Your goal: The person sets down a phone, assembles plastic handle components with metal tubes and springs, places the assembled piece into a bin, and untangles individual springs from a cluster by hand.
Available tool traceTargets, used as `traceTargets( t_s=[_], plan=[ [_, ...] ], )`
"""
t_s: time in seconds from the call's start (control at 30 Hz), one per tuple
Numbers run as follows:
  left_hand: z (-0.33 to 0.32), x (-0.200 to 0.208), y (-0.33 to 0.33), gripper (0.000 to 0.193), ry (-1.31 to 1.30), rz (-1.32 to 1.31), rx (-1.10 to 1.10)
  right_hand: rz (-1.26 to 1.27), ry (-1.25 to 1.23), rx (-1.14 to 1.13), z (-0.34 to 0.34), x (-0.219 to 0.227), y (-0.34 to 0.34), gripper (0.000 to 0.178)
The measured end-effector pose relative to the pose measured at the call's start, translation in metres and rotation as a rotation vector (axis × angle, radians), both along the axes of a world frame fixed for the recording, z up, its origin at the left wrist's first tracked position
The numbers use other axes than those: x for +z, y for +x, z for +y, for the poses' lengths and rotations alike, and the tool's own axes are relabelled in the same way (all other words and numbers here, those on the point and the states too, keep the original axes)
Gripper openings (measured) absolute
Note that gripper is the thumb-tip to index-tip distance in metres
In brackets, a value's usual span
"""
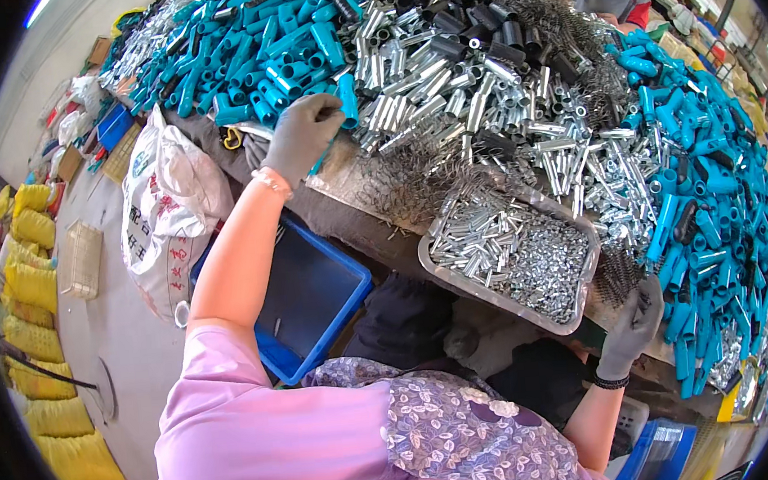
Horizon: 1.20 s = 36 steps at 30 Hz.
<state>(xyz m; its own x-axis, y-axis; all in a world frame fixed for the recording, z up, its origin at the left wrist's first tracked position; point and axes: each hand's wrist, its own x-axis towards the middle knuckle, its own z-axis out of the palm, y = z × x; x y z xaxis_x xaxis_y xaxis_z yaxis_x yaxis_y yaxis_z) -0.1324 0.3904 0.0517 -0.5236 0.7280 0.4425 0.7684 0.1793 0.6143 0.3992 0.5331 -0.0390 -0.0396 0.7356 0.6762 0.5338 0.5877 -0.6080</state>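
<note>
Workbench (pixel 355 220), long and grey, heaped end to end with small parts. Teal plastic handle sleeves (pixel 242 43) piled at its far left end, more of the same teal sleeves (pixel 713 178) banked along its right side. Short shiny silver metal tubes (pixel 444 82) spread across the middle of the bench, black plastic sleeves (pixel 466 17) behind them, tangled thin wire springs (pixel 407 184) toward the near edge. White printed woven sack (pixel 165 212) slumped against the bench's left front. Deep blue plastic crate (pixel 316 295) on the floor below the near edge, just right of the sack. Shallow grey metal tray (pixel 440 267) resting on the near edge of the bench, loaded with small silver tubes and tiny silver nuts. Left hand (pixel 302 136) in a grey knit glove, reaching into the left end of the bench, fingers curled down onto one teal sleeve (pixel 348 98) at the foot of the teal heap, touching it; grip around it not fully visible. Right hand (pixel 634 324) in a matching grey glove, at the tray's right corner, fingers loosely bent against the bench edge; nothing seen held.
</note>
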Motion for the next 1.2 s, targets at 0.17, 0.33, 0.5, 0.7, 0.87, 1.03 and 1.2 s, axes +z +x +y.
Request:
traceTargets(
  t_s=[0.17,0.33,0.5,0.7,0.87,1.03,1.2],
  plan=[
    [0.086,-0.01,-0.004,0.03,-0.04,0.216,0.003,-0.025,-0.051,-0.039,-0.002,0.007,-0.004,0.039],
    [0.173,0.009,0.017,0.045,-0.512,0.15,0.107,-0.199,0.019,-0.16,-0.004,0.004,0.015,0.038],
    [0.187,-0.045,-0.11,0.034,-0.562,0.658,-0.025,0.117,0.045,0.075,0.01,0.044,-0.035,0.041],
    [0.103,0.039,0.014,0.042,0.102,-0.218,-0.079,-0.556,0.078,-0.148,0.116,0.097,-0.054,0.034],
    [-0.021,0.011,0.11,0.037,0.477,-0.952,-0.205,-1.116,-0.226,-0.302,0.17,0.078,-0.061,0.03],
    [-0.079,-0.022,0.196,0.045,0.209,-1.194,-0.486,-1.097,0.558,-0.268,0.161,0.069,-0.039,0.027],
    [-0.074,-0.041,0.218,0.042,0.071,-0.647,-0.492,-0.161,-0.105,0.194,0.001,0.123,-0.069,0.019]
  ],
)
